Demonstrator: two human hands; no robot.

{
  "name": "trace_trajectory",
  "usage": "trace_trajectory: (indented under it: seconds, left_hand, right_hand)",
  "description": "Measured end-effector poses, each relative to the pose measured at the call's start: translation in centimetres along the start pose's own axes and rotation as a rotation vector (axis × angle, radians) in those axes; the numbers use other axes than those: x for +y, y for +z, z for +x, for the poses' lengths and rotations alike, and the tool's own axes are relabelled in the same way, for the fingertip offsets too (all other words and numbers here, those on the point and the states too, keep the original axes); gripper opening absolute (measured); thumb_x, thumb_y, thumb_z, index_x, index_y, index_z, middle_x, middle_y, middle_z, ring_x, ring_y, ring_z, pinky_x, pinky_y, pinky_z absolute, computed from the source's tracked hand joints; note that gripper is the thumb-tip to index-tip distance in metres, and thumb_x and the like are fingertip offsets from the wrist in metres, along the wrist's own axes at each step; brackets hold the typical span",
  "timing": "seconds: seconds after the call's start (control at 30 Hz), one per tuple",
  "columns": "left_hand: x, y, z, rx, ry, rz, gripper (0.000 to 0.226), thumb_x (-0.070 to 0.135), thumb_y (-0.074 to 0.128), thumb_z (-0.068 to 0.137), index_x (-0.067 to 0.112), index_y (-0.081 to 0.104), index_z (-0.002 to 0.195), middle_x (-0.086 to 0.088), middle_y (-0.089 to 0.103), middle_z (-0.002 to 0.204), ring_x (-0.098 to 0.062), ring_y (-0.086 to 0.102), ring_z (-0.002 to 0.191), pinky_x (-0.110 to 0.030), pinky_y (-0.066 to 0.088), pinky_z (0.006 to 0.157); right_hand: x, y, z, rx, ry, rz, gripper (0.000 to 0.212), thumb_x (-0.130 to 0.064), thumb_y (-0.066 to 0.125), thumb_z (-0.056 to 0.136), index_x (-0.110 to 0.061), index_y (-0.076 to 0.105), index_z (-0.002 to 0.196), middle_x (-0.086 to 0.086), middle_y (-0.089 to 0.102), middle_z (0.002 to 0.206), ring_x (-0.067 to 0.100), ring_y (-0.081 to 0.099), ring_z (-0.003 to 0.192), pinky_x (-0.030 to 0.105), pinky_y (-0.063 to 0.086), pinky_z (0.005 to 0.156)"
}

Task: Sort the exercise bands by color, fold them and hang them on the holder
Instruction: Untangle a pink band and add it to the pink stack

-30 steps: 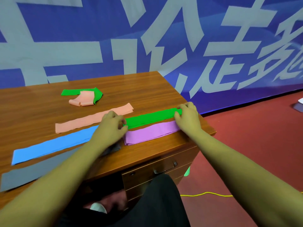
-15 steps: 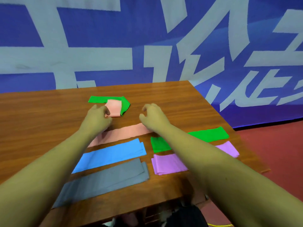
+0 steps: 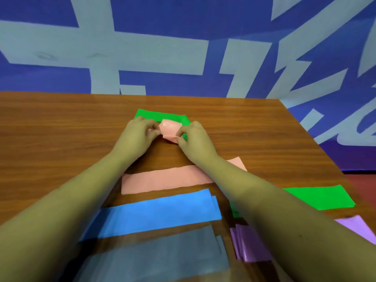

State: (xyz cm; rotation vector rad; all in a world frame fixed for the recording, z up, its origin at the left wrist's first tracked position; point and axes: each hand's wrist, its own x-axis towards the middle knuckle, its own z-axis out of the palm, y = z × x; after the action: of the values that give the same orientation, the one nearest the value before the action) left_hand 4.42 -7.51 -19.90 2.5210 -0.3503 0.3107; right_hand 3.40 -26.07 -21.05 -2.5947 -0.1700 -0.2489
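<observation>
Both hands work at the far middle of the table (image 3: 61,129). The left hand (image 3: 138,137) pinches the left end of the small pink band (image 3: 169,130), and the right hand (image 3: 194,140) pinches its near right corner, fingers curled on it. That band is a crumpled fold lying on the far green band (image 3: 162,116). The likeliest slip is that lifting or spreading the pink one drags the green one along, since they overlap and such bands probably cling. A loose pinch could also let the fold spring open unevenly. Both forearms pass over the long pink band (image 3: 166,180), blue band (image 3: 158,212), near green band (image 3: 319,198) and purple band (image 3: 252,247), so a careless pull back could sweep these strips askew. The grey band (image 3: 154,253) lies nearest. No holder is in view, so hanging looks some way off
</observation>
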Motion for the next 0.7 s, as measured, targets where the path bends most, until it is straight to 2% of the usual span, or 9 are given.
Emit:
trace_trajectory:
  seconds: [0.07,0.13,0.27,0.4,0.5,0.57,0.63,0.7]
  left_hand:
    - [0.6,-1.5,0.3,0.095,0.012,-0.057,0.006,0.019,0.064,0.091,0.017,0.069,0.093,-0.001,0.057,0.093,-0.025,0.056,0.094,-0.036,0.043,0.084]
    - [1.4,-3.4,0.5,0.180,0.011,-0.118,0.005,0.018,0.061,0.092,0.019,0.066,0.092,0.000,0.059,0.096,-0.023,0.056,0.096,-0.035,0.044,0.085]
    - [3.3,-7.8,0.1,0.307,-0.013,-0.236,0.007,0.019,0.052,0.098,0.016,0.058,0.095,-0.001,0.064,0.091,-0.021,0.055,0.082,-0.027,0.036,0.071]
    - [5.5,-11.7,-1.8,0.379,0.005,-0.261,0.011,0.020,0.050,0.100,0.014,0.058,0.098,-0.003,0.062,0.084,-0.021,0.052,0.074,-0.026,0.030,0.064]
    - [7.1,-13.8,-3.5,0.394,0.016,-0.288,0.009,0.023,0.052,0.098,0.018,0.059,0.097,0.000,0.058,0.078,-0.017,0.050,0.068,-0.025,0.030,0.061]
    - [8.3,-15.0,-4.5,0.381,0.021,-0.345,0.008,0.025,0.053,0.098,0.021,0.060,0.095,0.004,0.058,0.077,-0.007,0.051,0.065,-0.022,0.035,0.059]
    - [9.9,-16.1,-5.4,0.333,0.044,-0.418,0.008,0.024,0.055,0.097,0.023,0.061,0.094,0.006,0.060,0.075,0.001,0.051,0.060,-0.020,0.039,0.058]
    - [11.7,-17.2,-6.4,0.271,0.076,-0.490,0.009,0.021,0.055,0.098,0.022,0.062,0.093,0.007,0.059,0.072,0.003,0.051,0.053,-0.017,0.041,0.054]
  right_hand:
    - [-0.8,-1.4,0.4,0.072,0.019,0.103,0.015,-0.018,0.063,0.088,-0.019,0.072,0.100,0.006,0.056,0.107,0.019,0.056,0.099,0.022,0.037,0.085]
    - [-2.1,-3.2,0.7,0.158,0.029,0.212,0.015,-0.018,0.062,0.088,-0.018,0.073,0.099,0.003,0.060,0.105,0.014,0.056,0.096,0.017,0.034,0.079]
    - [-5.0,-7.2,0.7,0.318,0.043,0.351,0.015,-0.017,0.060,0.087,-0.017,0.074,0.093,0.001,0.070,0.096,0.014,0.062,0.092,0.027,0.046,0.083]
    - [-7.4,-11.0,-1.0,0.390,0.079,0.455,0.016,-0.015,0.058,0.088,-0.016,0.073,0.088,-0.003,0.072,0.088,0.014,0.063,0.087,0.027,0.047,0.079]
    - [-8.0,-12.5,-2.2,0.333,0.205,0.467,0.016,-0.013,0.056,0.085,-0.013,0.071,0.080,0.002,0.069,0.081,0.019,0.062,0.081,0.030,0.047,0.074]
    - [-8.2,-13.2,-3.4,0.262,0.308,0.463,0.017,-0.009,0.054,0.078,-0.002,0.067,0.070,0.013,0.060,0.066,0.029,0.054,0.065,0.035,0.047,0.063]
    - [-7.9,-13.8,-5.0,0.190,0.390,0.473,0.018,-0.007,0.053,0.074,0.007,0.065,0.071,0.016,0.051,0.059,0.025,0.043,0.056,0.034,0.039,0.054]
    - [-7.8,-14.5,-7.0,0.082,0.434,0.477,0.016,-0.007,0.056,0.077,0.003,0.068,0.074,0.014,0.056,0.060,0.023,0.048,0.056,0.028,0.038,0.050]
